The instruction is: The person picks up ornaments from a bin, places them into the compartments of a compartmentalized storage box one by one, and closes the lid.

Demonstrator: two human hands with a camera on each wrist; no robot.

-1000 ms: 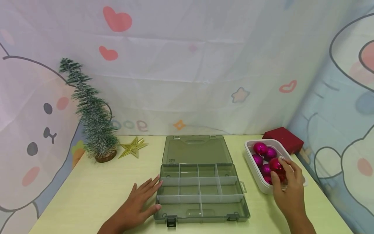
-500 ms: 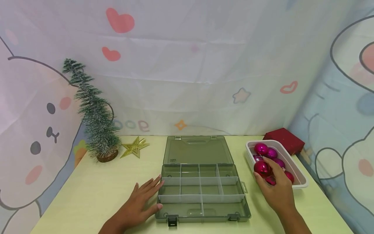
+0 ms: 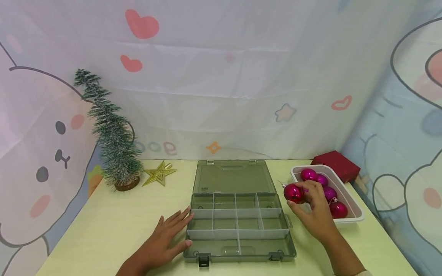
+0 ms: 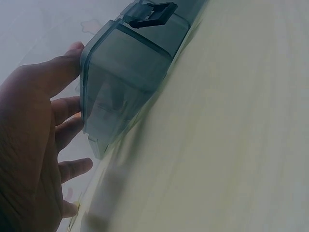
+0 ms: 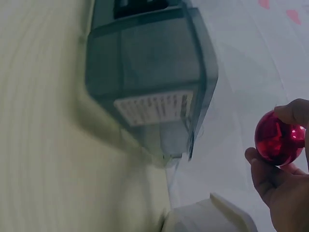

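Observation:
A shiny red Christmas bauble [image 3: 294, 193] with a silver cap is pinched between the thumb and fingers of my right hand [image 3: 315, 216]. It hangs in the air between the white tub [image 3: 353, 207] and the divided box. The right wrist view shows the same bauble [image 5: 277, 138] from below. My left hand [image 3: 162, 239] lies with straight fingers against the left wall of the clear grey compartment box [image 3: 238, 257], its lid [image 3: 233, 178] folded back. No ornaments show in the compartments. Several magenta and purple baubles [image 3: 338, 209] sit in the tub, partly hidden by my right hand.
A small frosted artificial tree [image 3: 115, 142] on a wooden base stands at the back left, leaning left. Beside it lies a gold star [image 3: 159, 174]. A dark red box [image 3: 335, 165] is behind the tub. A printed cloth [image 3: 221, 76] closes the back.
My right hand has lifted the red bauble out of the white tub and carried it left, towards the box. The left hand stays against the box.

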